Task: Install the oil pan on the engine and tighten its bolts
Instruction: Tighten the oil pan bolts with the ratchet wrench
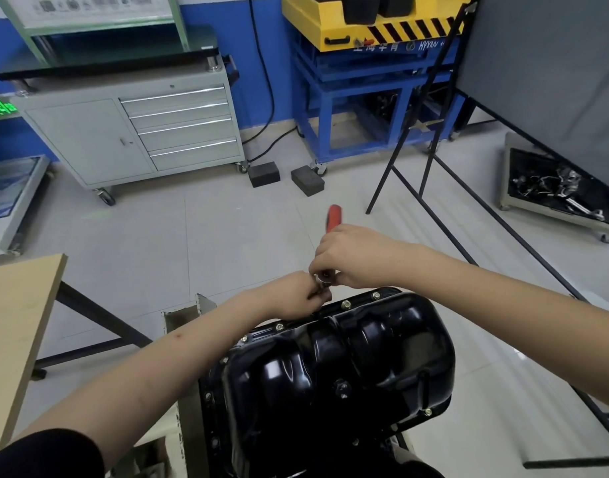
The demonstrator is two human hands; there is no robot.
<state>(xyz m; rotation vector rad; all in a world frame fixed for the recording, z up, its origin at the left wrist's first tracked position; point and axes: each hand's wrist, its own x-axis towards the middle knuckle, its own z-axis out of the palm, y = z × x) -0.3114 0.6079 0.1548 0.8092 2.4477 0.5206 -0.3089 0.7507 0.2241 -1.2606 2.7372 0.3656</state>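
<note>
A glossy black oil pan (347, 357) sits on the engine at the bottom centre, with several bolts (346, 304) along its flange. At the pan's far edge my right hand (354, 253) grips a ratchet wrench with a red handle (332, 217), whose metal head (323, 278) shows below the fingers. My left hand (301, 298) pinches the socket under that head, right at the flange. The bolt under the socket is hidden by my fingers.
A wooden table (16, 326) stands at the left. On the tiled floor beyond are a grey drawer cabinet (141, 125), two black blocks (285, 177), a blue and yellow lift stand (365, 81), a black-framed board (544, 81) and a parts tray (558, 194) at the right.
</note>
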